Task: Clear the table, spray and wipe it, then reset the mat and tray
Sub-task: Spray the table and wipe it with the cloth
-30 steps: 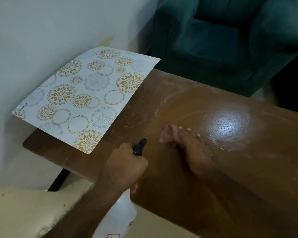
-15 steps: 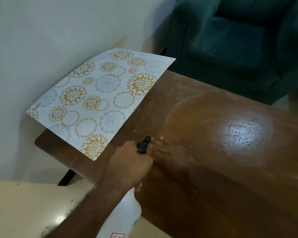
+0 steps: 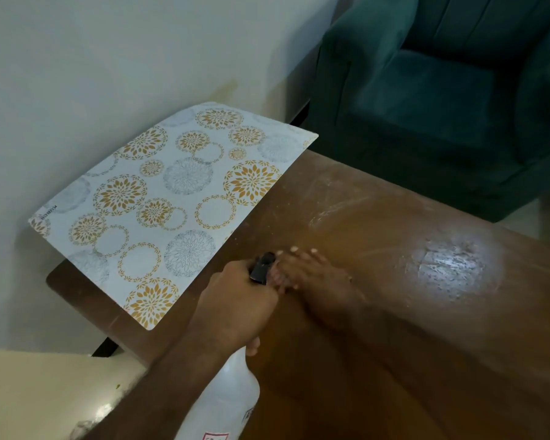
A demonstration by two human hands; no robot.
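Note:
My left hand point(image 3: 238, 300) is shut around the neck of a white spray bottle point(image 3: 226, 398), whose black nozzle point(image 3: 261, 268) points across the brown wooden table point(image 3: 394, 328). Just beyond the nozzle, my right hand point(image 3: 318, 274) lies flat on the tabletop, fingers stretched out and blurred by motion; I see nothing in it. A white mat point(image 3: 172, 204) with gold and grey flower circles lies at the table's left end, overhanging the edge by the wall. A wet, shiny patch point(image 3: 448, 265) and pale streaks point(image 3: 337, 211) mark the wood. No tray is in view.
A dark green armchair point(image 3: 442, 90) stands close behind the table's far edge. A pale wall point(image 3: 108, 58) runs along the left, touching the mat. Cream floor point(image 3: 29, 392) shows at the lower left, below the table's near corner.
My right hand has slid left across the tabletop, ending right beside the bottle's nozzle. My left hand has kept its grip on the bottle. The view has drifted slightly.

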